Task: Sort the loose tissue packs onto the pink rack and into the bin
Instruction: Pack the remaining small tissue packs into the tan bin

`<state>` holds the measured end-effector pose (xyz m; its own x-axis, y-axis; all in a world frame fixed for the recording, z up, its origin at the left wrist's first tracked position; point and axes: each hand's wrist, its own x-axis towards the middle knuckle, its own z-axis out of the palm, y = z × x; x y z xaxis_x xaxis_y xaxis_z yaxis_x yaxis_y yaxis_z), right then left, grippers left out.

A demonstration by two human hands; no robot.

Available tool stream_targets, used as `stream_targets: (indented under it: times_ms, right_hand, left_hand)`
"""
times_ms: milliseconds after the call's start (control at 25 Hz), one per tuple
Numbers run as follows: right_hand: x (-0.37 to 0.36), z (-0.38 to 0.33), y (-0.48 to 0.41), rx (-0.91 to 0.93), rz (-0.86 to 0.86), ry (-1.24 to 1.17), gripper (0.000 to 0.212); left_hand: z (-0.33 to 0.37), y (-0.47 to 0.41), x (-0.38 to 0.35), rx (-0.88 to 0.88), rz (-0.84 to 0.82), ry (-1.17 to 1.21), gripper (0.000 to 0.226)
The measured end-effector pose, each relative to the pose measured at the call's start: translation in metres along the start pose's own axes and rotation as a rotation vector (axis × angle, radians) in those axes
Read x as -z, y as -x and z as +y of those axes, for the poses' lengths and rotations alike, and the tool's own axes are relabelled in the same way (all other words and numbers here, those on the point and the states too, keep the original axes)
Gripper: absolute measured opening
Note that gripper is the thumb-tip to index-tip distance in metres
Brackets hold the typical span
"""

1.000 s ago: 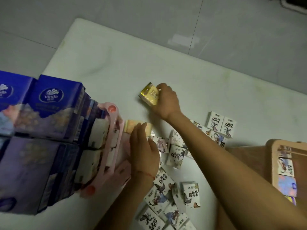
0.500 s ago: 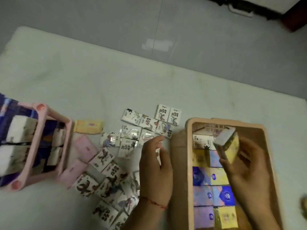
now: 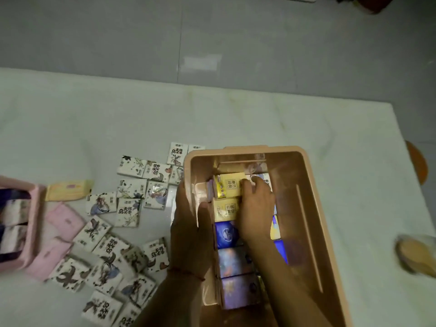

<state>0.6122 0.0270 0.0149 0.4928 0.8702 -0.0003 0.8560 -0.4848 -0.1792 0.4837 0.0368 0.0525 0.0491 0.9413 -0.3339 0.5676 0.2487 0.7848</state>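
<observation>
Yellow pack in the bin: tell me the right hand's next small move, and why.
Probably push the yellow pack down flush and let go. The right hand holds it at the far end of the left row in the bin, just beyond a second yellow pack, and it seems to sit slightly higher and askew. The left hand grips the bin's wall.

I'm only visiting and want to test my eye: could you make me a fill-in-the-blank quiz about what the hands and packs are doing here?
1. While the left hand holds the wall of the bin, the right hand grips a ____ tissue pack inside it.
2. The pink rack stands at the ____ edge of the view.
3. The loose white packs lie on the ____, outside the bin.

Missing words: yellow; left; table.
</observation>
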Motion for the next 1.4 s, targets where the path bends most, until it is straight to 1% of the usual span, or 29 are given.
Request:
stream_targets:
  times_ms: [40,80,120,160,200,240,280,320,360,400,480,560,600,680,720,760,840,960,1040,1080,1160,1200,1280,1320,1360,1400]
  right_hand:
    - [0.005,0.001,0.000,-0.094,-0.019,0.012,0.038]
    - [0.008,0.004,-0.002,-0.171,-0.029,0.018,0.044]
    - [0.012,0.005,-0.003,-0.223,-0.076,-0.029,0.049]
    - [0.015,0.008,-0.002,-0.279,-0.149,-0.093,0.050]
    - [0.021,0.009,0.001,-0.350,-0.208,-0.192,0.054]
    - [0.025,0.012,0.008,-0.399,-0.204,-0.306,0.062]
    - [0.026,0.016,0.013,-0.428,-0.160,-0.410,0.062]
    - [0.028,0.020,0.017,-0.448,-0.110,-0.515,0.054]
    - [0.030,0.023,0.019,-0.464,-0.106,-0.579,0.046]
    - [0.031,0.026,0.020,-0.478,-0.133,-0.626,0.045]
    - [0.031,0.030,0.018,-0.470,-0.192,-0.671,0.048]
    - [0.031,0.033,0.017,-0.445,-0.216,-0.687,0.050]
    - [0.029,0.033,0.017,-0.434,-0.220,-0.700,0.052]
    - [0.029,0.034,0.018,-0.436,-0.218,-0.721,0.055]
    - [0.031,0.035,0.018,-0.438,-0.219,-0.736,0.056]
    - [0.033,0.037,0.018,-0.431,-0.221,-0.741,0.055]
    - [0.041,0.042,0.020,-0.415,-0.233,-0.727,0.051]
    - [0.053,0.054,0.027,-0.292,-0.216,-0.620,0.042]
    - [0.058,0.059,0.034,-0.193,-0.168,-0.631,0.038]
    - [0.058,0.060,0.035,-0.170,-0.181,-0.661,0.038]
    - [0.053,0.057,0.034,-0.180,-0.292,-0.728,0.045]
    - [0.050,0.055,0.033,-0.190,-0.354,-0.760,0.050]
    - [0.046,0.050,0.034,-0.201,-0.439,-0.809,0.057]
    - [0.048,0.047,0.034,-0.199,-0.453,-0.811,0.059]
    - [0.050,0.045,0.035,-0.171,-0.426,-0.790,0.059]
    - [0.055,0.042,0.037,-0.112,-0.361,-0.751,0.057]
  left_hand:
    - [0.002,0.003,-0.003,-0.119,0.091,-0.116,0.062]
    - [0.009,0.009,-0.009,-0.277,0.197,-0.227,0.061]
    - [0.018,0.016,-0.018,-0.452,0.224,-0.299,0.057]
    - [0.031,0.020,-0.029,-0.526,0.165,-0.298,0.053]
    - [0.044,0.021,-0.039,-0.458,0.076,-0.238,0.053]
    - [0.053,0.016,-0.048,-0.262,-0.036,-0.119,0.056]
    - [0.053,0.006,-0.055,-0.065,-0.100,-0.057,0.057]
    - [0.045,-0.006,-0.063,0.104,-0.093,-0.046,0.054]
    - [0.040,-0.019,-0.067,0.247,-0.068,-0.041,0.050]
    - [0.036,-0.030,-0.071,0.329,-0.057,-0.059,0.045]
    - [0.031,-0.039,-0.072,0.240,-0.044,-0.147,0.037]
    - [0.032,-0.039,-0.078,0.172,-0.064,-0.204,0.034]
    - [0.030,-0.039,-0.082,0.176,-0.074,-0.226,0.036]
    - [0.030,-0.040,-0.093,0.158,-0.075,-0.247,0.054]
    - [0.033,-0.039,-0.097,0.152,-0.078,-0.253,0.059]
    - [0.039,-0.035,-0.101,0.162,-0.082,-0.292,0.054]
    - [0.047,-0.030,-0.107,0.171,-0.087,-0.384,0.036]
    - [0.049,-0.027,-0.109,0.059,-0.113,-0.486,0.033]
    - [0.047,-0.031,-0.106,0.013,-0.169,-0.563,0.041]
    - [0.047,-0.035,-0.106,0.037,-0.210,-0.562,0.048]
    - [0.052,-0.040,-0.108,0.130,-0.263,-0.479,0.053]
    - [0.055,-0.041,-0.109,0.179,-0.278,-0.425,0.051]
    - [0.060,-0.042,-0.107,0.248,-0.246,-0.269,0.043]
    - [0.061,-0.039,-0.104,0.272,-0.224,-0.178,0.039]
    - [0.063,-0.035,-0.099,0.276,-0.209,-0.096,0.036]
    - [0.064,-0.026,-0.089,0.231,-0.202,-0.047,0.034]
